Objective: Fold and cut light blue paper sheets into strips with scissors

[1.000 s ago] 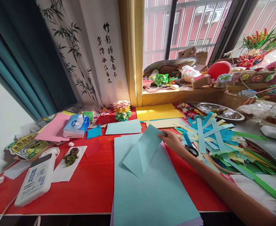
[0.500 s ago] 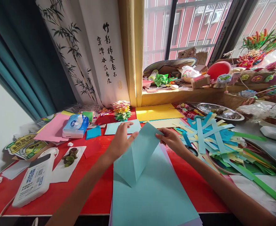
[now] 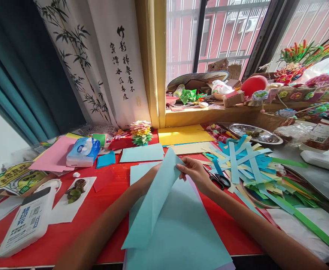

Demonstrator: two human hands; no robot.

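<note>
A creased sheet of light-blue paper [image 3: 156, 202] stands tilted above a stack of large light-blue and lilac sheets [image 3: 194, 225]. My right hand [image 3: 194, 170] pinches its upper right edge between thumb and fingers. My left hand [image 3: 153, 174] reaches behind the raised sheet, which hides its fingers, so whether it grips the paper cannot be seen. Just right of my right hand lie black-handled scissors [image 3: 222, 180]. Beyond the hands rests a flat light-blue piece of paper [image 3: 142, 153].
Paper strips [image 3: 243, 159] pile up on the right, with a metal plate [image 3: 254, 133] behind them. A tissue pack [image 3: 83, 152], a white device [image 3: 28, 221] and a napkin with green pieces [image 3: 74, 197] are on the left. Yellow paper [image 3: 183, 135] lies by the windowsill.
The sheet has turned and its lower corner swung down to the left. My left hand has moved from beside it to behind it. My right hand still pinches its edge.
</note>
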